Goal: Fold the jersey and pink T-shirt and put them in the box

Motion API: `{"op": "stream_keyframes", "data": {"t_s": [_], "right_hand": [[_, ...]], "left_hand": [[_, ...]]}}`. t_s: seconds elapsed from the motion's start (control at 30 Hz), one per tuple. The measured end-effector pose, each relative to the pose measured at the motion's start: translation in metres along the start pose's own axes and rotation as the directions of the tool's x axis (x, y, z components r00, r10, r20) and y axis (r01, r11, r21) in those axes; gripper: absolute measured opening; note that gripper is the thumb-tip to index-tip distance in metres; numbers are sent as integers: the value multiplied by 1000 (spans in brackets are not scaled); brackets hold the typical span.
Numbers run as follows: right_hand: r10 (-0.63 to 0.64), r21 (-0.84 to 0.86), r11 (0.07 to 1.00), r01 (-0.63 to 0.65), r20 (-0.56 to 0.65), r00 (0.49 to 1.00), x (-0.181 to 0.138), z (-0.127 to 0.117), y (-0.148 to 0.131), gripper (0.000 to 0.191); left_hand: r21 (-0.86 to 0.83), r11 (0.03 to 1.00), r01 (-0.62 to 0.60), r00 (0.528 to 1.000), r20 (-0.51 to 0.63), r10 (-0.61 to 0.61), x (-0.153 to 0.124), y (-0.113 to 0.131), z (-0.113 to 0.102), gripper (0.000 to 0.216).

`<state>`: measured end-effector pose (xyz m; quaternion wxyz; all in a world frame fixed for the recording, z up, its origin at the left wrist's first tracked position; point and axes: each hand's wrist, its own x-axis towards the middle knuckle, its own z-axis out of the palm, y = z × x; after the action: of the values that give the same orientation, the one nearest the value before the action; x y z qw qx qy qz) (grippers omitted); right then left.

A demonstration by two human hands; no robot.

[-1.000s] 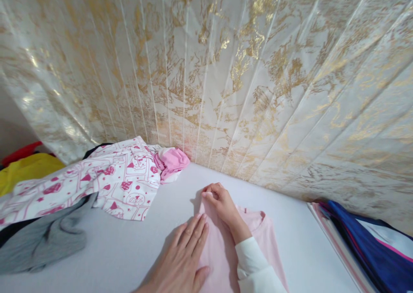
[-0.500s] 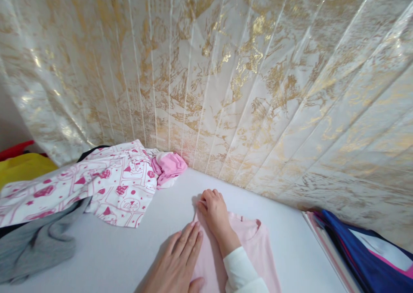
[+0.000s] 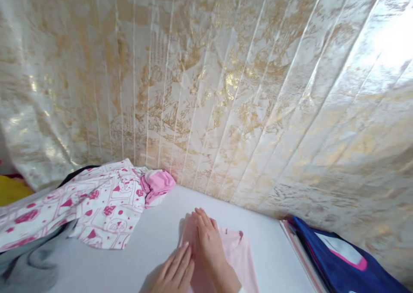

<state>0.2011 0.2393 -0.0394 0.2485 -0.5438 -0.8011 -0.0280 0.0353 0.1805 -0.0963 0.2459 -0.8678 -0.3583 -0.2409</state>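
A pale pink top (image 3: 239, 252) lies on the white surface, its neckline at the upper right and its left part folded over. My right hand (image 3: 209, 245) rests flat on the folded part near its top edge, fingers stretched out and close together. Beside it, lower and to the left, my left hand (image 3: 177, 272) lies flat along the left edge of the top, fingers extended. Neither hand grips the cloth. The lower part of the top runs out of view, partly hidden by my hands.
To the left lie a white garment with pink prints (image 3: 109, 211), a grey garment (image 3: 30, 263), a bunched pink cloth (image 3: 158, 184) and something yellow (image 3: 13, 190). Folded clothes with a navy piece (image 3: 325, 258) stand at the right. A gold-patterned covering (image 3: 206, 95) rises behind the white surface (image 3: 129, 269).
My right hand's curled fingers have straightened and now lie flat on the pink top. The left hand stays flat at its left edge. The view has shifted, so things appear lower and further left.
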Motion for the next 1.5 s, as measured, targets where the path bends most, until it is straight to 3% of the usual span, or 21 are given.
{"op": "stream_keyframes", "data": {"t_s": [0.17,0.27,0.4,0.57,0.7,0.83,0.93,1.03,1.13,1.33,1.5], "right_hand": [[-58,-151,987,58,11,998,-77,0,38,55],[30,-223,974,-38,-38,999,-108,4,54,53],[214,-183,956,-231,-105,971,-122,10,46,58],[264,-107,958,-265,-22,964,-120,2,38,62],[269,-62,962,-265,85,959,-98,-29,33,55],[266,23,963,-270,104,958,-30,-58,11,43],[194,70,975,-210,183,964,26,-56,-1,38],[132,70,986,-153,243,961,57,-43,-3,23],[81,69,992,-105,288,954,64,-36,-1,4],[-25,194,980,-47,357,934,61,-36,4,12],[57,199,971,-135,355,933,62,-22,8,18]], "left_hand": [[-81,966,245,963,132,-233,30,25,26,63],[-66,934,352,932,118,-343,49,29,36,65],[-103,949,298,952,108,-287,61,23,28,66],[-149,965,217,970,146,-195,59,13,11,57],[-183,964,191,977,127,-169,46,14,12,57],[-170,971,166,979,144,-142,37,16,18,61],[-143,975,167,972,189,-139,35,15,18,65],[-125,977,170,963,232,-138,36,15,16,72],[-84,977,197,961,211,-176,36,19,13,71],[-86,966,243,954,199,-223,30,29,16,62],[-151,958,245,945,257,-201,31,25,12,62]]}}
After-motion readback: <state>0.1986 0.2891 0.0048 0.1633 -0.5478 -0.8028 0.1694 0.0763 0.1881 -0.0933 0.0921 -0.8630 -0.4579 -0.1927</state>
